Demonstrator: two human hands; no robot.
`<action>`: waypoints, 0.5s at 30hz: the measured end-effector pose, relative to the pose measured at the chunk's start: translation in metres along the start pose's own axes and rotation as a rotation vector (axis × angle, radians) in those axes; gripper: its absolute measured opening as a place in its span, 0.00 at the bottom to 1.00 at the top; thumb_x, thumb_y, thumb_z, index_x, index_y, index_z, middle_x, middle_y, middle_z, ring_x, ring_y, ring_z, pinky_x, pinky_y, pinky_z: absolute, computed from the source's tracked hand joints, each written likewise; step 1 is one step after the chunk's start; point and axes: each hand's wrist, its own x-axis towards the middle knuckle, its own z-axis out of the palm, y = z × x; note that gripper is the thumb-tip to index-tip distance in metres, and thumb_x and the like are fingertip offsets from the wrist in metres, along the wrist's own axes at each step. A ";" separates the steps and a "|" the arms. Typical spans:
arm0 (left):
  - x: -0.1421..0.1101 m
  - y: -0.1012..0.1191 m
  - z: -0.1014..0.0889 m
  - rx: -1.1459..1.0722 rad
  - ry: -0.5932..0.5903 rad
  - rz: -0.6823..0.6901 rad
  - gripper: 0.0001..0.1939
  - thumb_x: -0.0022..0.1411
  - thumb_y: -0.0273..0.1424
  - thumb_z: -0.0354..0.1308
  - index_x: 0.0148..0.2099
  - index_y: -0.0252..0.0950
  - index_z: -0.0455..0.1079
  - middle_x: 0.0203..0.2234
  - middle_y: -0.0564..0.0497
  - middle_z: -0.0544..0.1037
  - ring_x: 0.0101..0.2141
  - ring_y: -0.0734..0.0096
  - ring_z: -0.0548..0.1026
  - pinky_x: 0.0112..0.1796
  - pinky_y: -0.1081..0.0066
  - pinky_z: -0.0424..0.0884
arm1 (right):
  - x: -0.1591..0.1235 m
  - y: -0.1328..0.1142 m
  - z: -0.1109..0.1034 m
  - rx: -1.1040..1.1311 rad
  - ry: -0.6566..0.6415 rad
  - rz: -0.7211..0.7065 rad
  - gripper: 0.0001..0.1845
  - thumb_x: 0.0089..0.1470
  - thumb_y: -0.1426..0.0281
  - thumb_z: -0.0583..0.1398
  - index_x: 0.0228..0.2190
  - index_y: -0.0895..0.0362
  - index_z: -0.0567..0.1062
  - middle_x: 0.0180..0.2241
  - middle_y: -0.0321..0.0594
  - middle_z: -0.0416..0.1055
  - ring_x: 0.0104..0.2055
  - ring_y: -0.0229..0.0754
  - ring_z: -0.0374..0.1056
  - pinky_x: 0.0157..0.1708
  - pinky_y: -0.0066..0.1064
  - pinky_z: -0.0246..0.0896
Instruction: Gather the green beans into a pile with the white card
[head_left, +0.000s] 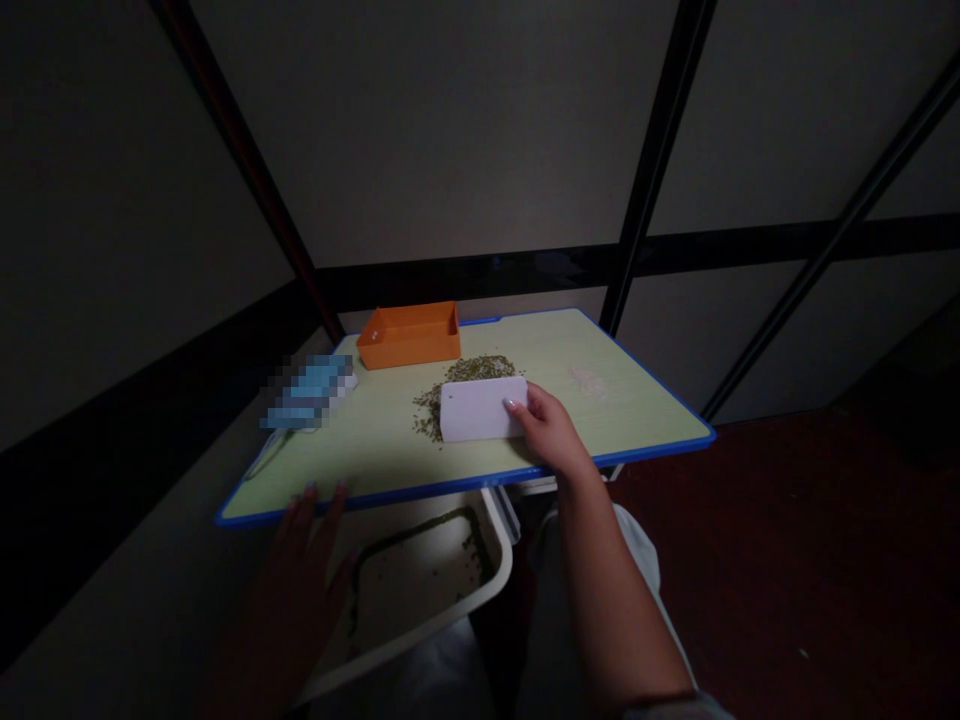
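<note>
1. Sitting at the blue front edge of the table, the left hand has its fingers spread apart. It is dark there, so I cannot tell if the fingertips touch the table.
2. A blue thing is near the table's left side. It is too blurry to name. A thin pale cord runs from it toward the front.
3. An orange box with no lid stands at the back, on the left part of the table.
4. A white tub is low down, by the table's front edge. Little dark bits line its bottom edges.
5. Small green-brown grains lie in a messy patch near the middle of the table.
6. A white board with a tiny hole in one corner is at the front of the grains, which lie behind it and to its left.
7. The right hand pinches the board's right end, thumb on the front.
8. A thin pale patch lies farther right on the table.
</note>
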 end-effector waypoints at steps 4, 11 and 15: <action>0.001 0.001 0.000 0.018 -0.010 -0.014 0.32 0.65 0.39 0.44 0.70 0.42 0.50 0.68 0.40 0.57 0.67 0.50 0.57 0.60 0.48 0.64 | 0.000 -0.003 0.001 -0.011 -0.006 0.012 0.12 0.57 0.65 0.58 0.40 0.57 0.77 0.41 0.43 0.78 0.43 0.46 0.71 0.47 0.38 0.65; 0.001 0.003 -0.001 0.036 0.028 0.032 0.31 0.66 0.39 0.43 0.69 0.37 0.51 0.68 0.36 0.56 0.67 0.48 0.57 0.60 0.48 0.63 | 0.001 -0.006 0.002 0.045 -0.044 0.048 0.14 0.54 0.63 0.60 0.40 0.58 0.77 0.40 0.43 0.79 0.41 0.46 0.71 0.45 0.37 0.64; 0.000 0.003 -0.001 0.026 0.021 0.024 0.31 0.66 0.39 0.43 0.70 0.39 0.50 0.68 0.37 0.58 0.66 0.48 0.58 0.60 0.47 0.64 | 0.000 -0.005 0.002 0.049 -0.056 0.068 0.14 0.53 0.62 0.60 0.38 0.58 0.76 0.37 0.42 0.78 0.39 0.45 0.70 0.42 0.36 0.64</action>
